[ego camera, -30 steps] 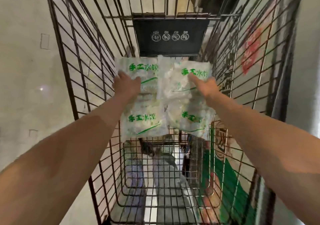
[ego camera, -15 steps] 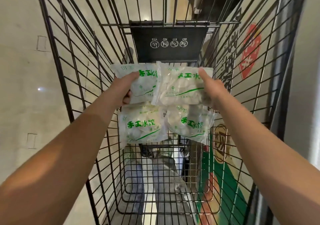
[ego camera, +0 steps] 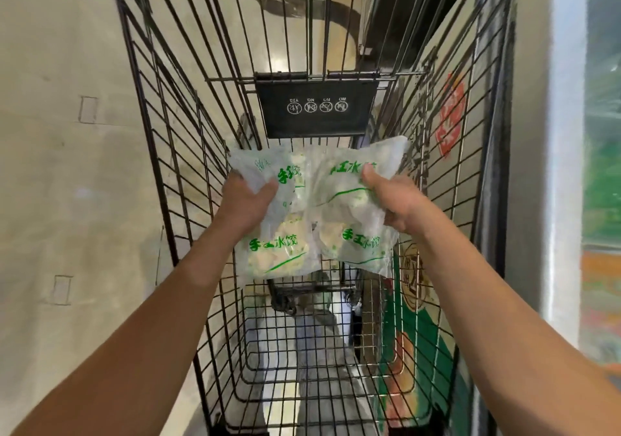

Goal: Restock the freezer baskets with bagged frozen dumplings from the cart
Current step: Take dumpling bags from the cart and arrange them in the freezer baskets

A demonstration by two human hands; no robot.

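Head view — dumpling bags (ego camera: 316, 220) between hands

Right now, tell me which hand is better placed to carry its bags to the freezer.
Right hand, probably: it grips the right bags beside the freezer; the left hand is on the far side.
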